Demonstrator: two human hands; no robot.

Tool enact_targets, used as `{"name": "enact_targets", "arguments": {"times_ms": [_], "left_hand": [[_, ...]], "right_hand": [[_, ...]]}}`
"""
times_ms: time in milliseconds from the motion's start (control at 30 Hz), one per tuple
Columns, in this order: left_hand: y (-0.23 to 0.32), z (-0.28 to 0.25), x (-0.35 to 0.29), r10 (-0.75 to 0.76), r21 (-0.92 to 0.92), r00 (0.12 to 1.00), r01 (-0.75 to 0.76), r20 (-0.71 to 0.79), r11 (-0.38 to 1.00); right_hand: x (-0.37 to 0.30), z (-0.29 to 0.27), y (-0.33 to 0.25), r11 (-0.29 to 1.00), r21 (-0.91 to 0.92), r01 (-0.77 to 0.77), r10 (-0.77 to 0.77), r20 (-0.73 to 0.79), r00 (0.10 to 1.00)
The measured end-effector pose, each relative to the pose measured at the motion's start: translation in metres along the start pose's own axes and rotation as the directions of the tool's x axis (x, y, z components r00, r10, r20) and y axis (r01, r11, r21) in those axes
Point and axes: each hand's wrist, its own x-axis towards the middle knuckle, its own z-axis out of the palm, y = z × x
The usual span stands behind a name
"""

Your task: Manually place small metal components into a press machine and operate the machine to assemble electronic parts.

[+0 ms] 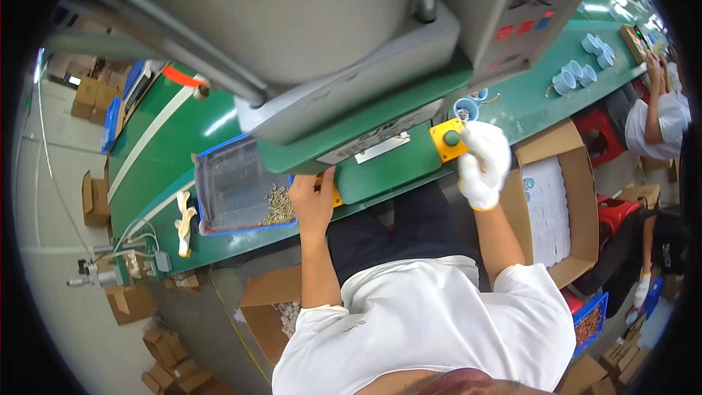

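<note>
My bare left hand (313,196) reaches under the front edge of a large grey and green press (365,121). Its fingers rest on a yellow button box (336,194), mostly hidden behind the hand. My right hand (484,167), in a white glove, is beside a second yellow box (439,132) with a dark round button (451,138). Its fingers are loosely bent and apart, with nothing visible in them. Between the two boxes, a pale flat plate (382,148) shows below the press's front.
A blue-rimmed tray (219,201) of small brass-coloured parts lies left, beside a glove (184,224). Light blue cups (466,109) stand on the green bench at right. An open carton (585,227) is by my right arm. Co-workers sit further right.
</note>
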Motion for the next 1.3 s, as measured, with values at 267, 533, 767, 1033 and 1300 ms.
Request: {"name": "enact_targets", "arguments": {"times_ms": [267, 533, 767, 1033, 1300], "left_hand": [[0.006, 0.002, -0.005, 0.015, 0.019, 0.999, -0.016, 0.052, 1.000], [0.019, 0.009, 0.002, 0.048, -0.017, 0.997, -0.047, 0.053, 0.999], [0.025, 0.005, 0.000, 0.010, -0.139, 1.000, -0.014, -0.029, 0.990], [0.094, -0.005, 0.075, -0.014, -0.142, 0.980, 0.043, 0.198, 0.989], [0.106, -0.005, 0.118, 0.098, 0.107, 0.870, -0.170, 0.484, 0.980]], "right_hand": [[0.136, -0.074, -0.117, 0.580, 0.664, 0.471, -0.403, -0.268, 0.875], [0.158, -0.066, -0.158, 0.532, 0.753, 0.387, -0.470, -0.117, 0.875], [0.153, -0.062, -0.156, 0.509, 0.786, 0.350, -0.457, -0.097, 0.884], [0.136, -0.056, -0.140, 0.519, 0.778, 0.354, -0.396, -0.148, 0.906], [-0.006, -0.034, -0.012, 0.850, 0.526, 0.006, 0.157, -0.265, 0.951]]}}
